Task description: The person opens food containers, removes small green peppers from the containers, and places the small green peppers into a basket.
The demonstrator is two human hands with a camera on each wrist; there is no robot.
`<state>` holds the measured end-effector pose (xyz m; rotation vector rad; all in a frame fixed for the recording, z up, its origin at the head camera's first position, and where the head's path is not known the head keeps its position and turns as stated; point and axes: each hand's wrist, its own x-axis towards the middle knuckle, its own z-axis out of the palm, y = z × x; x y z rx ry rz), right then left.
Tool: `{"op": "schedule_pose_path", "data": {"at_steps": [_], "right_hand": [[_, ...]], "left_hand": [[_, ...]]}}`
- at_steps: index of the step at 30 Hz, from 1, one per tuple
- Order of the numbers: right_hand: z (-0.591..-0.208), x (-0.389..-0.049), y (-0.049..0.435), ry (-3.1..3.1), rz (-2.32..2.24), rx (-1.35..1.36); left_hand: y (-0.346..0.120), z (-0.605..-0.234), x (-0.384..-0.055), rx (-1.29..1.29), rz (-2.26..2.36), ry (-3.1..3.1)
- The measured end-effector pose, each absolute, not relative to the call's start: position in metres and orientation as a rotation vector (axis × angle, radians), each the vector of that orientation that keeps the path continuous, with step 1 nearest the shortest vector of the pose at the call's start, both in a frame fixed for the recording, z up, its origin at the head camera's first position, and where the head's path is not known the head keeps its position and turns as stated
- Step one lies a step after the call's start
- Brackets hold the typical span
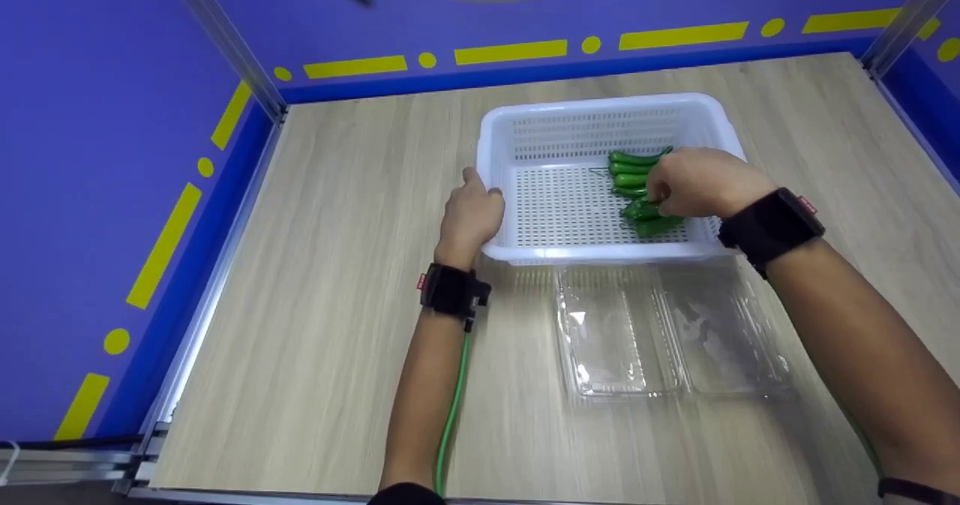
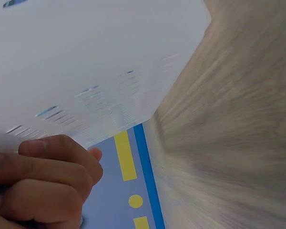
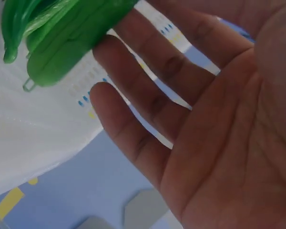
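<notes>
A white perforated plastic basket (image 1: 555,254) stands on the table, green vegetables (image 1: 631,180) lying in its right half. Some are slim and glossy like chili peppers; a thicker cucumber-like one (image 3: 62,57) has a small loop at its end. At the basket's left side my left hand (image 1: 472,212) grips the rim, and its curled fingers (image 2: 62,162) show beside the basket wall. My right hand (image 1: 701,181) reaches into the basket from the right. Its bent fingers and thumb appear to pinch a green vegetable, though the contact is partly hidden; the outer fingers (image 3: 128,124) spread loosely.
In front of the basket lies a clear plastic clamshell box (image 1: 611,340), its two halves unfolded. The wood-grain table (image 1: 345,280) is bordered by blue panels (image 1: 390,25) with yellow marks. A green cable (image 1: 454,407) runs along the left forearm.
</notes>
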<state>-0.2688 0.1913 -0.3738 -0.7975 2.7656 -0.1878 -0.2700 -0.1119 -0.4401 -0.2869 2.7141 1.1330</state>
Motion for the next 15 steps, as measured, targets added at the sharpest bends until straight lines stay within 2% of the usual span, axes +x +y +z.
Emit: {"op": "schedule_pose_path", "data": {"at_steps": [15], "right_hand": [[-0.382,-0.281,0.182,2.646,-0.073,-0.782]], "left_hand": [[-0.110,-0.442,-0.270,-0.318,1.159,2.703]]}}
